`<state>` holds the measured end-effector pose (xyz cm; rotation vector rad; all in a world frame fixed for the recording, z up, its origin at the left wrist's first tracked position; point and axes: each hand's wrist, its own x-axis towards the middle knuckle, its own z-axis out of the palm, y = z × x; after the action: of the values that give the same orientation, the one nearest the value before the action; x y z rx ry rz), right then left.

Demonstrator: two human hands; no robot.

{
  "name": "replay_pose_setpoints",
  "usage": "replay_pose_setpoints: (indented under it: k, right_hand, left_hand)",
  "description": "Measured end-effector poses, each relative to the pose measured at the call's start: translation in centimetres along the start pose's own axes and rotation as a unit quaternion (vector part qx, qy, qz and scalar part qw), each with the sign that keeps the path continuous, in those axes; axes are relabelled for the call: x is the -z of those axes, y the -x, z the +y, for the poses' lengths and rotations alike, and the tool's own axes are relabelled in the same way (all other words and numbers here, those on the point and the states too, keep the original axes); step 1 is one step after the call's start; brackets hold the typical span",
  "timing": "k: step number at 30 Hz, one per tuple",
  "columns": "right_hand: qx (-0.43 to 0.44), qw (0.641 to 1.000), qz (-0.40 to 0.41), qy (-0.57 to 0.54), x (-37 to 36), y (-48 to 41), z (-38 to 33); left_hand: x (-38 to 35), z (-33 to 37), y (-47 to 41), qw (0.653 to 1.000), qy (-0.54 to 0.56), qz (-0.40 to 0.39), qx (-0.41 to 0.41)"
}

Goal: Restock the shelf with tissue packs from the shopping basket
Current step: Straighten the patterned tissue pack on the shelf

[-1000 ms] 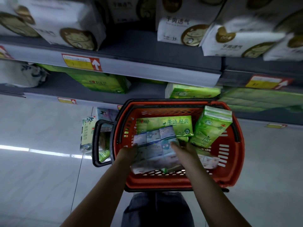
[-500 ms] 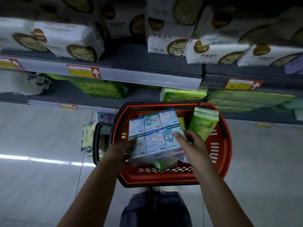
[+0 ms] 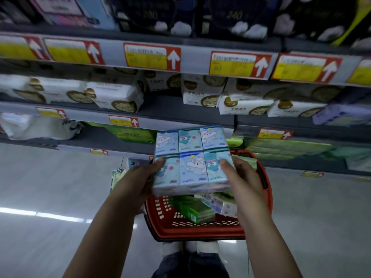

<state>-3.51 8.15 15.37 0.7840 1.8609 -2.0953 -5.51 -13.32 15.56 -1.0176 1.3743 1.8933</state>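
The tissue pack [image 3: 192, 159] is a flat block of six pale blue pocket packets, two rows of three under glossy clear film. They are printed with a cartoon elephant and a teal creature, and the small lettering is too blurred to read. It is held in the air above the shopping basket [image 3: 200, 233], its far edge in front of the lower shelf lip. The left grip [image 3: 138, 183] is clamped on the pack's left side, thumb lying on the top face and fingers hidden beneath. The right grip [image 3: 243, 181] is clamped on the right side in the same way, thumb pressed on the near right packet. Both forearms reach forward, bare. The basket is red slotted plastic with a dark rim, and in it lie green packs [image 3: 192, 209] and a blue-and-white pack [image 3: 220, 205]. It stands on a shiny pale floor [image 3: 50, 187]. Behind it, grey shelves [image 3: 170, 109] carry yellow price labels [image 3: 151, 57] with red ends and white up-arrows, their handwriting illegible. White soft-wrapped packs [image 3: 202, 91] with gold round emblems show Chinese characters and "15". On the top level, dark packs [image 3: 233, 16] with white cloud shapes read "240". A green pack [image 3: 132, 135] sits on the lower shelf, just behind the held pack's left corner. A lilac pack [image 3: 337, 115] lies at the right.
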Motion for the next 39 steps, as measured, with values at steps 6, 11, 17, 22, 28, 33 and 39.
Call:
replay_pose_setpoints:
  k: [6,11,17,22,28,33,39]
  right_hand:
    - [0.032,0.999,-0.001,-0.021,0.4,3.5,-4.3]
    - [0.019,0.999,-0.001,-0.030,-0.6,7.6,-6.4]
    - [0.040,0.998,-0.016,-0.035,-1.9,10.5,-11.7]
    - [0.064,0.997,-0.031,-0.041,-2.8,12.9,-15.4]
    - [0.082,0.994,-0.052,-0.045,-2.6,15.9,-19.8]
    - [0.109,0.992,-0.052,-0.037,-2.5,17.9,-23.4]
    - [0.128,0.991,-0.038,-0.029,-3.5,20.1,-27.3]
  left_hand:
    - [-1.1,2.7,5.8,0.998,-0.019,-0.028,-0.046]
    - [-0.5,4.9,11.6,0.994,-0.066,-0.011,-0.084]
    - [-1.3,8.2,17.3,0.989,-0.079,0.008,-0.124]
    - [-1.3,10.3,21.3,0.983,-0.096,0.030,-0.151]
    - [-1.9,12.4,25.5,0.978,-0.100,0.007,-0.183]
    - [-2.8,14.6,29.0,0.977,-0.082,-0.027,-0.197]
    - [-3.3,16.9,33.0,0.966,-0.070,-0.069,-0.240]
